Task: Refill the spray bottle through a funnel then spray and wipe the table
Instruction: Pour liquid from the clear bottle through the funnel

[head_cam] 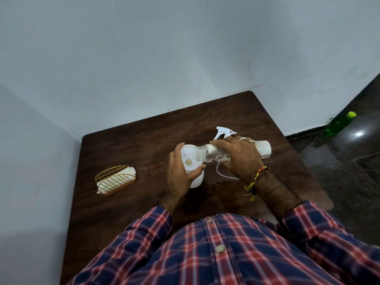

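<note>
- I am in the refill step: my right hand (239,159) grips a clear bottle (261,150), tipped on its side with its neck over the white funnel (188,156).
- My left hand (180,171) curls round the funnel and the top of the white spray bottle (196,181) beneath it, steadying both near the middle of the table (127,145).
- Some clear liquid shows in the tipped bottle, so I judge the pour is not finished; I cannot see a stream.
- The next move calls for a steady tilt with the neck kept over the funnel mouth, then setting the bottle down and lifting the funnel off.
- The trigger head (224,131) lies at about one o'clock from the funnel, its tube (221,173) trailing under my right wrist; it must be screwed back on before spraying.
- Count: one funnel, one spray bottle, one trigger head, one clear bottle.
- One wire basket (115,179) with one white cloth (128,171) sits at nine o'clock; one green bottle (339,124) is on the floor at two o'clock.
</note>
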`<action>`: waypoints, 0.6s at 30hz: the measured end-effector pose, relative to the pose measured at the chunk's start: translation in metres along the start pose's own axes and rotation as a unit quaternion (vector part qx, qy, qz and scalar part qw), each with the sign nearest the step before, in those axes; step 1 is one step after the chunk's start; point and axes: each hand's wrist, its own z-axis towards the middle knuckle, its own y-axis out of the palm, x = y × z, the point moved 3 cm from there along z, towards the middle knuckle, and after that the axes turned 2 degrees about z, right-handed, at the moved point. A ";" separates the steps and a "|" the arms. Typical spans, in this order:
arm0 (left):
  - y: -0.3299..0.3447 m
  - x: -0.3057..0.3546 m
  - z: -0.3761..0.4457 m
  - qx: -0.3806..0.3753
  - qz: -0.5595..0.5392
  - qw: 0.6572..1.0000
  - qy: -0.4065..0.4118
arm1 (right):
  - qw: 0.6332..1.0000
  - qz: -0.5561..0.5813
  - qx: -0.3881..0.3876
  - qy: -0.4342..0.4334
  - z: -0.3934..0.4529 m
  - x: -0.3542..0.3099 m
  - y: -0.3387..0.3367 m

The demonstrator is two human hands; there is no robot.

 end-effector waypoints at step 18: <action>0.001 0.000 0.001 -0.004 -0.001 1.000 -0.004 | 1.000 0.011 -0.004 -0.001 0.001 0.002 0.002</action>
